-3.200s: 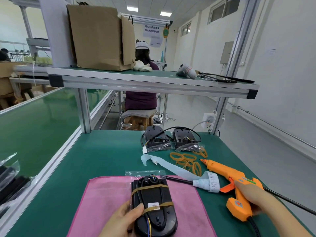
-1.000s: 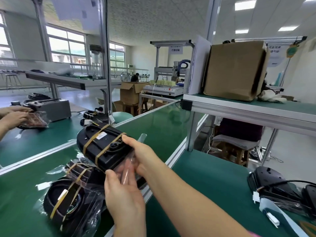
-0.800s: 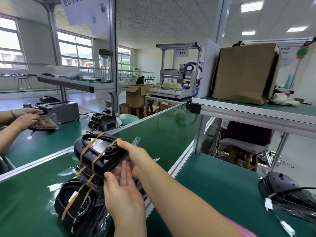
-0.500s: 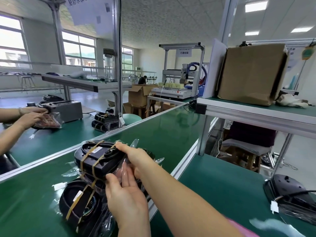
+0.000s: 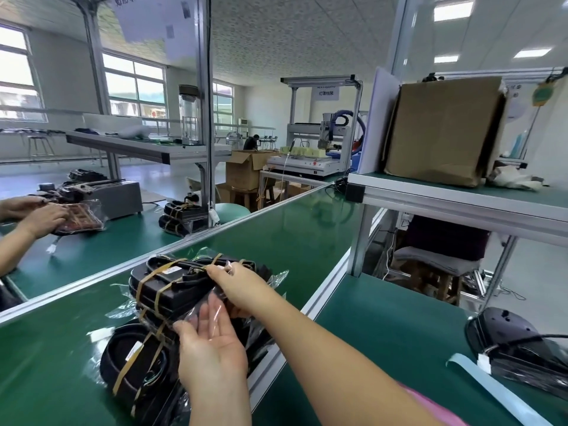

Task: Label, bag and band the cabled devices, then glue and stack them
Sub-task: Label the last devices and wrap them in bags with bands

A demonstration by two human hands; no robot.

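A black cabled device [image 5: 172,284], sealed in a clear bag and bound with two tan rubber bands, lies on top of a stack of similar bagged devices [image 5: 135,364] on the green conveyor belt [image 5: 276,235]. My right hand [image 5: 242,287] grips its near end from above, fingers curled over the bag. Just below, my left hand [image 5: 215,348] is palm up with straight fingers touching the loose bag end. Two more black devices [image 5: 507,342] with cables lie on my bench at the far right.
A pale blue label strip [image 5: 491,392] and a pink mat [image 5: 430,404] lie on my bench. An aluminium shelf post [image 5: 359,241] stands beside the belt, with a cardboard box [image 5: 439,130] on the shelf. Another person's hands [image 5: 40,216] work across the belt.
I turned from the pink mat to the belt, the glue gun gone from my right hand. During the last second the banded device came down onto the stack.
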